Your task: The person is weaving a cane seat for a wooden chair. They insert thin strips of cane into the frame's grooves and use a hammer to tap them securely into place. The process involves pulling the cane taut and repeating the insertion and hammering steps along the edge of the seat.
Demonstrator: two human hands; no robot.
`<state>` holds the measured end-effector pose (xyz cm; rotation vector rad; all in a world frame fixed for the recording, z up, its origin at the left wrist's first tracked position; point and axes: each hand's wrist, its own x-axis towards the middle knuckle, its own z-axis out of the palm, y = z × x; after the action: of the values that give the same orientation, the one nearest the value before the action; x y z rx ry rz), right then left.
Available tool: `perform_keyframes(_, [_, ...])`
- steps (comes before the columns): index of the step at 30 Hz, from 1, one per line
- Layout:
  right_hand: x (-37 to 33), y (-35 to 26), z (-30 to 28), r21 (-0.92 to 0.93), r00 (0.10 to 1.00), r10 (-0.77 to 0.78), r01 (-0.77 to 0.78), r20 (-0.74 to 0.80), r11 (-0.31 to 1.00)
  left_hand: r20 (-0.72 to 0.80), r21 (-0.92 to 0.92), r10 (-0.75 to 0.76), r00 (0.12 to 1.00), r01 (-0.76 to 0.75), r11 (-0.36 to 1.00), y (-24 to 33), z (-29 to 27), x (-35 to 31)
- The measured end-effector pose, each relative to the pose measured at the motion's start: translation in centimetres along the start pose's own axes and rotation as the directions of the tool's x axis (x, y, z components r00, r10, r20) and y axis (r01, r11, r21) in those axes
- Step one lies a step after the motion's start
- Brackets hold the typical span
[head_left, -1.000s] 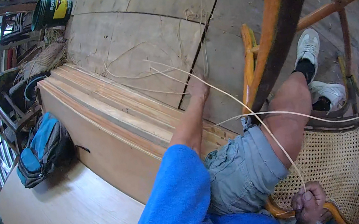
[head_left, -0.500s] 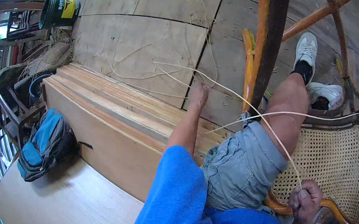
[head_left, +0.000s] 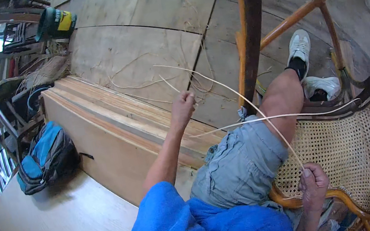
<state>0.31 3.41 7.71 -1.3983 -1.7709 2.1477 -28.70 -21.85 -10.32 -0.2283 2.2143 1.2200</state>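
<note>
My right hand (head_left: 313,184) is closed in a pinch on the end of a pale cane strand (head_left: 252,105), beside the chair's curved wooden edge. The strand arcs up and left, across my thigh, over the floor. My left hand (head_left: 184,106) is raised beside my knee, fingers closed on a thin cane strand (head_left: 169,84) whose tip sticks out above them. How this piece continues below the hand is unclear. Another pale strand (head_left: 313,112) crosses my thigh toward the chair frame. Woven cane webbing (head_left: 354,147) fills the chair at my right.
Stacked boards (head_left: 111,118) stand at left, beside a blue and grey backpack (head_left: 46,157) on a pale panel (head_left: 61,226). A dark chair leg (head_left: 251,29) and a wooden crossbar (head_left: 296,19) rise ahead. Loose strands litter the floor (head_left: 132,40). A green bucket (head_left: 50,25) lies far left.
My left hand has drawn back left and slightly down, its fingers closed on the strand. My right hand has risen a little. The whole view has shifted slightly.
</note>
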Motion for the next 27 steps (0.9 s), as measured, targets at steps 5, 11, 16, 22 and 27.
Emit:
perform_keyframes(5, [-1.7,0.0,-0.4,-0.171,1.000,0.022,-0.020,0.011,0.985,-0.169,0.251,0.579,0.797,-0.534,0.808,6.1,-0.2,-6.2])
perform_keyframes(11, [-4.5,-1.3,-0.6,-0.430,0.997,-0.082,0.076,0.004,0.900,0.389,-0.009,0.896,0.215,-0.971,0.237,15.4,6.0,-20.0])
perform_keyframes(16, [-6.9,-1.6,-4.0,-0.390,0.967,-0.226,0.255,0.121,0.885,0.850,0.043,0.501,0.164,-0.969,0.244,16.1,7.1,-22.9])
perform_keyframes(22, [-11.0,-0.2,-10.1,-0.434,0.979,-0.169,0.202,0.112,0.878,0.894,0.093,0.279,0.352,-0.754,0.651,15.4,5.2,-25.2])
perform_keyframes(27, [-12.0,1.0,-11.5,-0.490,0.978,-0.194,0.204,0.071,0.847,0.861,0.104,0.333,0.384,-0.774,0.625,13.7,4.8,-25.6])
